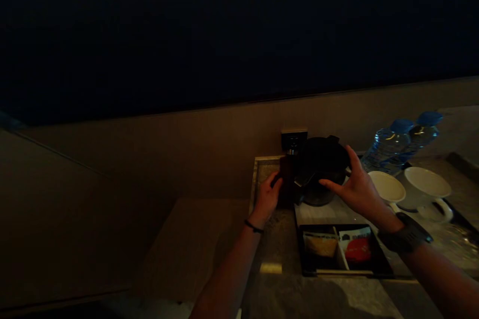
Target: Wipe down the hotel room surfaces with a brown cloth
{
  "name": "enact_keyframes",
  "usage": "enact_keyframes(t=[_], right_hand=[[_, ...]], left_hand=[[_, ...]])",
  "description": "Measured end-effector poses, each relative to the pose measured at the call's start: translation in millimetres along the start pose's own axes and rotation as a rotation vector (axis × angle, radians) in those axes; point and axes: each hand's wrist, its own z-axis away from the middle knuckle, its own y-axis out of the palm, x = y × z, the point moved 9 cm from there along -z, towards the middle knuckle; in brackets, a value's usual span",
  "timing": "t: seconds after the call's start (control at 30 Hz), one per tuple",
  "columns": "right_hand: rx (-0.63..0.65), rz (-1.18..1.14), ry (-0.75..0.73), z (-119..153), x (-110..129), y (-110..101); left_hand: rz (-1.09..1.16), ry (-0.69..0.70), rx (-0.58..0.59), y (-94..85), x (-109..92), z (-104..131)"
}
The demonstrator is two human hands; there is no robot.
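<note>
A black kettle (325, 157) stands at the left end of the tray, its details lost in the dark. My right hand (355, 189) is curved round its right side, thumb across the front and fingers behind. Left of the kettle, my left hand (268, 194) has its fingers pressed together at the edge of a dark shape (287, 179); what they hold is too dark to make out. Close to my right hand are a white cup (387, 187) and a second white cup (428, 182) beside it.
Two water bottles (389, 144) with blue caps stand behind the cups. A black divided box (309, 269) with sachets (357, 249) lies in front of the kettle. A wall socket (294, 140) is behind it. The stone counter (284, 289) ends on the left.
</note>
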Motion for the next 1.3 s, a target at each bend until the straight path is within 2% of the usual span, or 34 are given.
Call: enact_keyframes(t=[0.1, 0.13, 0.17, 0.2, 0.27, 0.3, 0.33, 0.37, 0.43, 0.5, 0.57, 0.67, 0.73, 0.8, 0.83, 0.93, 0.97, 1.0, 1.03, 1.13, 1.2, 1.3], right_hand=[[0.069, -0.003, -0.050, -4, -1, 1], [0.079, -0.005, -0.058, -4, -2, 1], [0.081, -0.006, -0.056, -5, -3, 1], [0.079, -0.007, -0.045, -5, -4, 0], [0.081, -0.016, -0.010, -4, -7, 1], [0.083, -0.018, 0.004, -3, -7, 1], [0.085, -0.015, 0.015, -2, -7, 1], [0.084, -0.008, 0.025, -2, -7, 1], [0.079, 0.015, 0.043, -1, -7, 0], [0.070, 0.025, 0.059, -1, -8, -2], [0.066, 0.017, 0.058, 0, -7, -1], [0.045, 0.008, 0.047, 1, -6, -2], [0.023, 0.023, 0.041, 1, -5, -2], [0.005, 0.032, 0.031, 2, -3, -2], [0.000, 0.024, 0.023, 2, -2, -2], [-0.016, -0.032, 0.003, 2, -1, 0], [-0.019, -0.048, -0.008, 2, 0, 0], [-0.018, -0.060, -0.019, 1, 1, 0], [-0.013, -0.068, -0.029, 1, 1, 1], [0.010, -0.079, -0.043, -1, 3, 2], [0.007, -0.077, -0.041, -2, 3, 2], [0.009, -0.069, -0.036, -2, 3, 2]], left_hand=[[-0.044, -0.116, 0.327, -6.4, 7, 28], [-0.068, -0.123, 0.409, -9.3, 4, 32], [-0.093, -0.112, 0.429, -14.4, 0, 30], [-0.113, -0.083, 0.378, -21.6, -6, 21], [-0.165, 0.007, 0.131, -36.2, -20, -7], [-0.217, 0.047, 0.032, -36.1, -25, -20], [-0.293, 0.076, -0.024, -29.6, -27, -32], [-0.391, 0.093, -0.027, -17.4, -26, -40], [-0.597, 0.100, 0.076, 13.1, -17, -48], [-0.729, 0.118, 0.218, 35.3, -8, -37], [-0.791, 0.135, 0.327, 40.6, -4, -15], [-0.806, 0.154, 0.450, 27.2, -5, 24], [-0.718, 0.164, 0.565, 17.7, -10, 45], [-0.568, 0.120, 0.635, 9.3, -15, 55], [-0.488, 0.087, 0.602, 3.9, -17, 54], [-0.327, 0.069, 0.320, -9.9, -26, 37], [-0.314, 0.091, 0.260, -8.6, -27, 33], [-0.314, 0.106, 0.256, -2.6, -27, 29], [-0.323, 0.112, 0.302, 6.4, -25, 26], [-0.376, 0.098, 0.575, 31.5, -21, 16], [-0.445, 0.121, 0.750, 40.0, -28, 7], [-0.583, 0.150, 0.932, 49.8, -43, -6]])
